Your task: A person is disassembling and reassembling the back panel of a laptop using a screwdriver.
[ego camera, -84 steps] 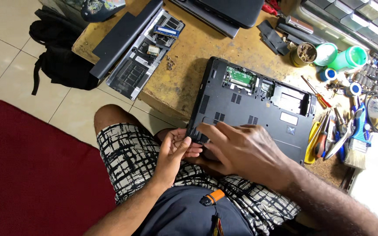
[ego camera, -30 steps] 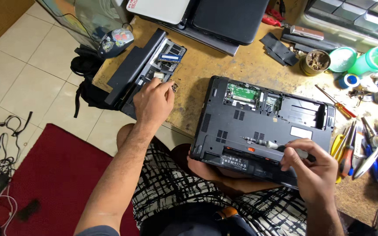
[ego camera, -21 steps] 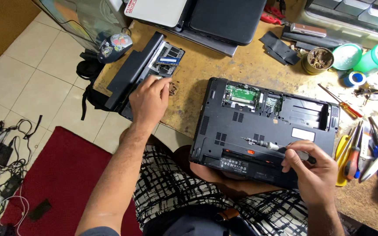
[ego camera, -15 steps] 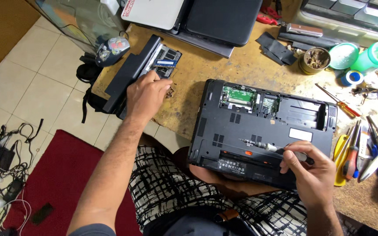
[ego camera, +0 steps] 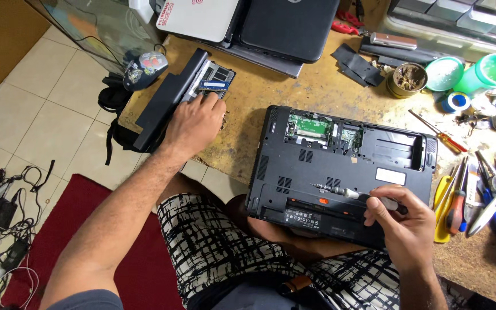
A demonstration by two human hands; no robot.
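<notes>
While the left hand (ego camera: 193, 123) reaches out over the counter's (ego camera: 317, 92) left edge, its palm faces down and its fingers (ego camera: 210, 102) lie spread and loosely curled on the panel (ego camera: 199, 92) set beside a long black battery (ego camera: 167, 100); whether they pinch anything I cannot tell. A small green circuit board (ego camera: 216, 80) shows just past the fingertips. Off that edge, a black bag (ego camera: 116, 106) sits on the tiled floor, with a patterned mouse (ego camera: 144, 64) at the counter's left corner above it. Along the far edge rest a white laptop (ego camera: 199, 17) and a dark closed laptop (ego camera: 288, 26). Toward the near edge, an upturned black laptop (ego camera: 294, 172) lies with its bottom open, partly over the person's lap, green boards exposed in its far bays. On its near half, a slim screwdriver (ego camera: 345, 192) lies almost flat, tip pointing left, touching the casing. The right hand (ego camera: 406, 227) holds the screwdriver's handle, fingers (ego camera: 380, 204) closed around it. Farther right, by the far edge, stand a round tin (ego camera: 407, 77) and a green tub (ego camera: 492, 72). A red-handled screwdriver (ego camera: 440, 135) lies just beyond the laptop's right corner, and a cluster of hand tools (ego camera: 483, 195) fills the counter's right edge.
</notes>
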